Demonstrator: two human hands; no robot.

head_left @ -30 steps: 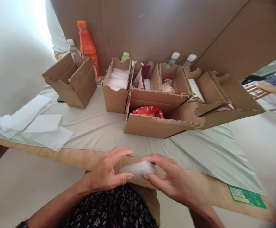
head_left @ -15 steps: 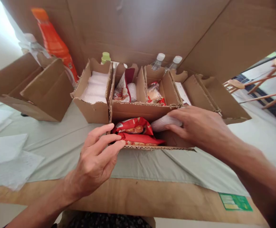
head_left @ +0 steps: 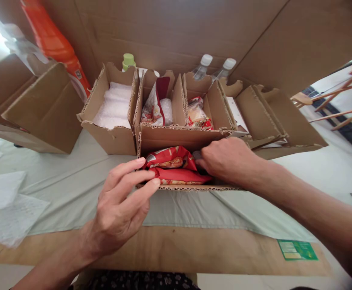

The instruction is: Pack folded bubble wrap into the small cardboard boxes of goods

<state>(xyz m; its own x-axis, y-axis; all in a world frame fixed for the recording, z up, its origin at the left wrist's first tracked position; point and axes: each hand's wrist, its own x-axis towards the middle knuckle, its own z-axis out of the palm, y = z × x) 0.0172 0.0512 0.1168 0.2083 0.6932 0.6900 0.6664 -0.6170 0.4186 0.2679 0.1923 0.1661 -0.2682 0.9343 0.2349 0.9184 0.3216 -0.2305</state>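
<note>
A long front cardboard box [head_left: 188,188] holds two red snack packets, one [head_left: 176,158] behind the other [head_left: 182,176]. My left hand [head_left: 121,201] is open at the box's left end, its fingertips by the packets and the rim. Inside the same box, right of the packets, my right hand [head_left: 227,161] is closed around a bubble-wrapped roll. Only a small greyish bit of the roll [head_left: 197,155] shows; the rest is hidden by the hand.
Behind stand cardboard compartments with bubble-wrapped rolls [head_left: 115,106], a patterned pouch [head_left: 154,108] and a red packet [head_left: 198,114]. An orange bottle [head_left: 55,40] leans at left above another box [head_left: 45,108]. Bubble-wrap sheets [head_left: 6,201] lie left; a green card [head_left: 297,250] lies front right.
My right hand has gone lower and a little left into the front box, taking the bubble-wrapped roll down with it. My left hand has barely moved. The view has shifted slightly.
</note>
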